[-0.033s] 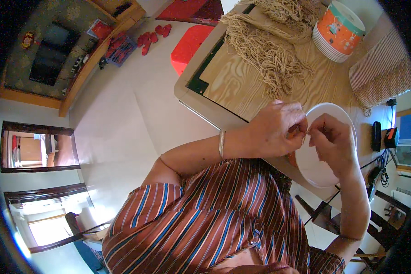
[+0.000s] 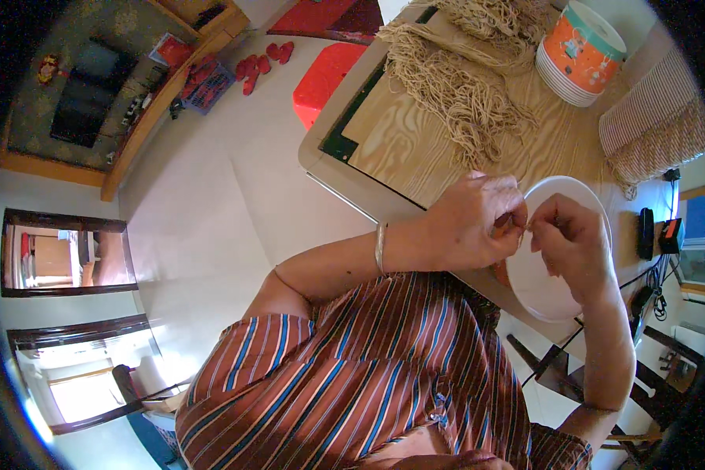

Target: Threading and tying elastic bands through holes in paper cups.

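Over a round white-lined bucket (image 2: 544,294) at the table's near edge, both of my hands meet with their fingertips almost touching. My left hand (image 2: 478,219), with a bangle at its wrist, is closed in a pinch. Facing it, my right hand (image 2: 572,243) pinches too, thumb against fingers. Whatever lies between the fingertips is too small to make out. Beyond my left hand, a loose heap of tan cord (image 2: 466,94) spreads across the wood-grained table (image 2: 392,137).
At the far right stands a stack of orange and green paper buckets (image 2: 583,51). Bundles of twisted cord (image 2: 658,117) lie beside it. Black cables (image 2: 656,298) hang at the right. A red stool (image 2: 329,78) stands past the table's left corner.
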The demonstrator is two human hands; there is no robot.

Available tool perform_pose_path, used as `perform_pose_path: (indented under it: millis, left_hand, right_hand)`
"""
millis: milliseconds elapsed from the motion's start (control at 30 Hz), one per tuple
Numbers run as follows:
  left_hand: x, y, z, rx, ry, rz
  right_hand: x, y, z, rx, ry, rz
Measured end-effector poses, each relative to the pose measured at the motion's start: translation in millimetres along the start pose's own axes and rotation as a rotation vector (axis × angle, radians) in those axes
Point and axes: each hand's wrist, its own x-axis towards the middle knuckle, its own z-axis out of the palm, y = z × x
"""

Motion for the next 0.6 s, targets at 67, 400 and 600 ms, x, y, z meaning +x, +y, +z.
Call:
perform_pose_path:
  millis: [67, 400, 600]
  left_hand:
    - [0.2, -0.1, -0.6, -0.004, 0.009, 0.008]
    - [1.3, 5.0, -4.1, -0.066, -0.015, -0.046]
    - [-1.1, 0.1, -2.2, -0.015, 0.054, 0.006]
  right_hand:
    - [1.2, -7.3, -2.2, 0.043, -0.019, 0.046]
    - [-13.9, 0.5, 2.2, -0.21, 0.206, -0.391]
    - [-13.4, -5.4, 12.4, -0.542, 0.166, -0.494]
